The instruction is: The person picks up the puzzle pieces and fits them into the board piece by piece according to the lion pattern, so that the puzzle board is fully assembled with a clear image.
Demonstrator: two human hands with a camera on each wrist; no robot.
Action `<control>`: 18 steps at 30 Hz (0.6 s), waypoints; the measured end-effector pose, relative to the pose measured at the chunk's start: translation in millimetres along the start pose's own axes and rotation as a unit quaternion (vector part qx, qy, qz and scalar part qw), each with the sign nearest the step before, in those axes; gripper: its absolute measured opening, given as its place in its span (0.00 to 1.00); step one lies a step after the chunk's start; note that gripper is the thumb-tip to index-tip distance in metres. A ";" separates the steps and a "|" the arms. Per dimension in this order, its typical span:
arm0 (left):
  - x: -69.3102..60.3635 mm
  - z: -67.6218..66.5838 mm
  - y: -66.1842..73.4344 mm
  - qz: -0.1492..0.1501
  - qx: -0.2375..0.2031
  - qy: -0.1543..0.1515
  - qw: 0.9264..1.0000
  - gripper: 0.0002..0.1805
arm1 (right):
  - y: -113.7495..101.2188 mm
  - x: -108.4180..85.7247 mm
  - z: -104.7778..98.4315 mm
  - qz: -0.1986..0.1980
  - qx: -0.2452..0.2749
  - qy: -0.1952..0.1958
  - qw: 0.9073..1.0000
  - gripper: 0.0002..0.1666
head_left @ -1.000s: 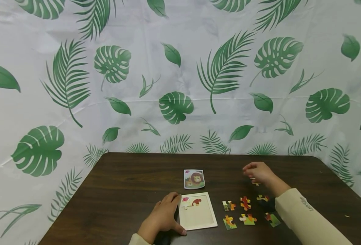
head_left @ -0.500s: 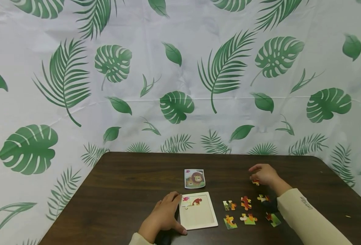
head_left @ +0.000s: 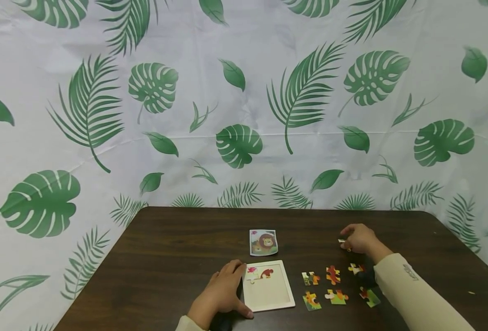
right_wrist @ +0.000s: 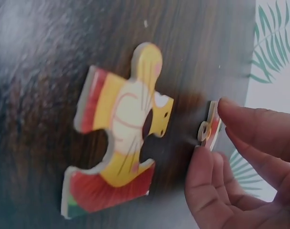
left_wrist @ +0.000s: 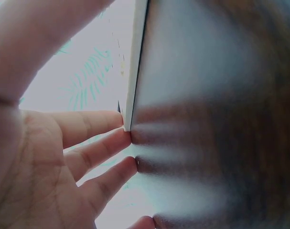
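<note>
My left hand [head_left: 222, 290] rests beside the left edge of a square wooden puzzle tray [head_left: 288, 287], thumb at its near corner. In the left wrist view, the nearly straight fingers [left_wrist: 99, 129] touch the end of the tray's edge [left_wrist: 134, 71]. Two pieces, a pink flower one and a red one [head_left: 266, 273], lie at the tray's far side. At the back right, my right hand [head_left: 361, 240] pinches a puzzle piece [head_left: 342, 241]; the right wrist view shows this piece [right_wrist: 214, 125] on edge between thumb and fingertips of the right hand [right_wrist: 250, 162].
Several loose pieces lie right of the tray, among them a red one [head_left: 332, 275] and a green-edged one [head_left: 369, 297]. A lion picture card [head_left: 263, 242] is behind the tray. The dark table [head_left: 178, 248] ends at a leaf-patterned cloth [head_left: 244, 105].
My right hand has moved a little to the right and down onto the back-right piece, and its fingers have closed round it. The left hand keeps its place by the tray.
</note>
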State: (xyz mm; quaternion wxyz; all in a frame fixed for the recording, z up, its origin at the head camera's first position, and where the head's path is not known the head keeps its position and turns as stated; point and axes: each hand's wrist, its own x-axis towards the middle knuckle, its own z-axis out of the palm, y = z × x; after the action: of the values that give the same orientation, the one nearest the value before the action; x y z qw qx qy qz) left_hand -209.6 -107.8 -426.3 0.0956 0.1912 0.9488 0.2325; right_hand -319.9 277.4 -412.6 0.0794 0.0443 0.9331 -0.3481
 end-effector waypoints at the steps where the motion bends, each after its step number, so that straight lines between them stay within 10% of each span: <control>1: 0.1 0.0 -0.1 -0.001 0.001 -0.001 1.000 0.58 | -0.2 -0.1 -0.4 0.003 0.004 -0.002 1.000 0.22; 18: -0.6 -2.5 1.4 -0.006 -0.003 -0.011 1.000 0.58 | -5.9 -2.0 3.9 -0.003 -0.003 -0.009 1.000 0.12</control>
State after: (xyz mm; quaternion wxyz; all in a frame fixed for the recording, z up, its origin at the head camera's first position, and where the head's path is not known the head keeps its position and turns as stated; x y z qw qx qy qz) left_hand -209.2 -107.9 -423.4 0.1082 0.1877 0.9481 0.2328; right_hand -318.2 270.3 -411.4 0.0864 0.0379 0.9334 -0.3462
